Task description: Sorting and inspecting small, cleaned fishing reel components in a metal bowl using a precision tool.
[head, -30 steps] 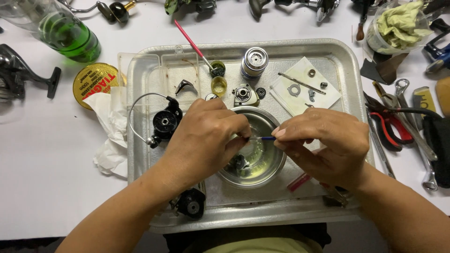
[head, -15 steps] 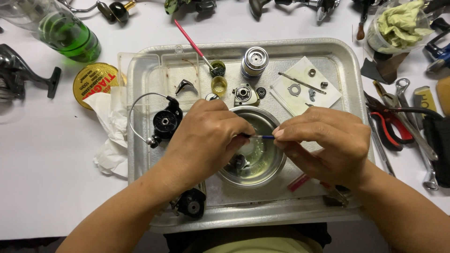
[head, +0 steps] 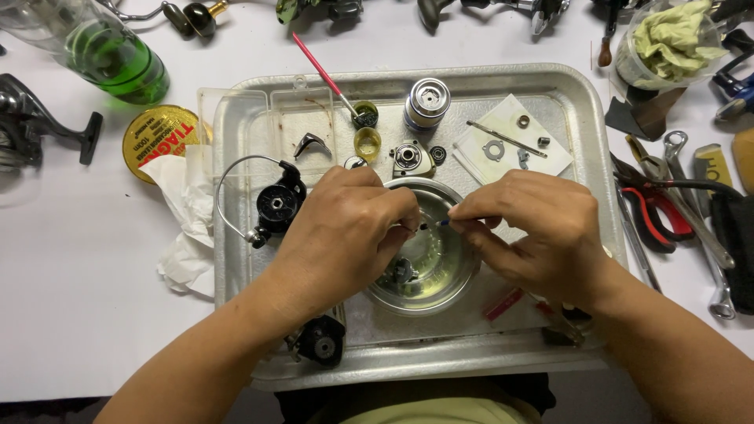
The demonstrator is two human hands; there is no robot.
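Fingers first: the right hand (head: 542, 235) has its fingers pinched together on a thin blue-tipped tool (head: 444, 222), tip aimed leftward. Meeting it, the left hand (head: 345, 235) has its fingers closed around a tiny dark part (head: 422, 227), too small to tell what it is. Both hover just above the shallow glass bowl (head: 452, 271), where liquid sits and another small metal piece (head: 402, 272) rests at the bottom.

Widening out: the bowl stands in a metal tray (head: 585, 102), with a black rotor and its bail wire (head: 276, 206) just left of the left hand, a silver spool (head: 426, 102) beyond, and tiny washers on a white paper square (head: 550, 161). Off the tray, red-handled pliers (head: 656, 216) lie on the bench to the right, a green bottle (head: 118, 63) at far left.

The risk, as I read it: that pinched part is very small, and likely slick from the liquid. A slip of the tool could flick it out of the tray and among the clutter.
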